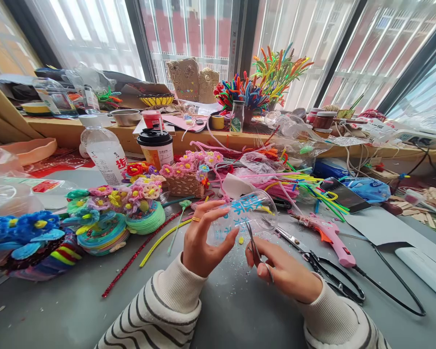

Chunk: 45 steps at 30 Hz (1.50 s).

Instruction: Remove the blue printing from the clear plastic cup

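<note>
My left hand [208,242] is wrapped round a clear plastic cup [252,206] with blue printing, tilted on its side above the grey table. In my right hand [281,269] is a small pair of metal scissors [253,242], its blades up against the cup's lower side. Whether the blades have cut into the plastic I cannot tell. A small yellow bit [241,240] and pale crumbs lie below the cup. Right of my hands rest large black-handled scissors [323,271] and a pink glue gun [330,235] with its cable.
Pipe-cleaner flower pots [101,232] crowd the left, with a red glitter stem [141,254] and a yellow stem [163,240] nearby. A water bottle [103,150] and a black-lidded cup [155,148] stand behind. Loose pipe cleaners [265,182] are heaped at the middle back.
</note>
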Tool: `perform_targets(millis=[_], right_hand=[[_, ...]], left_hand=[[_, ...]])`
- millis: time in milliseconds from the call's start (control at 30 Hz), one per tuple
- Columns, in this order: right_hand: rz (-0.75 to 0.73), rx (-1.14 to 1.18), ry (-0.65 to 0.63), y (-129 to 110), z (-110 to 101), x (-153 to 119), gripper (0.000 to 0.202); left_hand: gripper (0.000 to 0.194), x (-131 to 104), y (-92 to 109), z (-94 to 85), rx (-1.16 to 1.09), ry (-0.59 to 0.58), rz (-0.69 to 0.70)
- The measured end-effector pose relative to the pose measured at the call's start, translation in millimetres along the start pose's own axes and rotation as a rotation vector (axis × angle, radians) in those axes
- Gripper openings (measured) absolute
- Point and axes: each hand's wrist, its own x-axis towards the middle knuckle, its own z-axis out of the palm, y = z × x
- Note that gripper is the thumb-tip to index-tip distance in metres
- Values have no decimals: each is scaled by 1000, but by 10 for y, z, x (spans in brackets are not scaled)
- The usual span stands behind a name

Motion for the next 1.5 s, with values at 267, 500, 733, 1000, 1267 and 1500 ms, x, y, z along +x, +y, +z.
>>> perform_targets(millis=[267,500,733,1000,1267,1500], right_hand=[[29,-253,87,46,23,-8,65],[19,-305,91,23,38,-8,65],[11,-193,15,-2,20,-7,71],[-91,-116,-48,-9,66,21,72],[-98,-93,-29,28,85,36,70],[-101,-80,-31,17,94,44,70]], left_hand=[[38,-20,-5,7,-45,-13,-44],[37,-53,-1,39,-40,-10,-109],[36,-46,-97,25,-32,180,-266],[35,-70,-82,40,-110,140,-254],[36,-48,-23,47,-93,77,-159],[40,-45,2,49,-34,52,-91]])
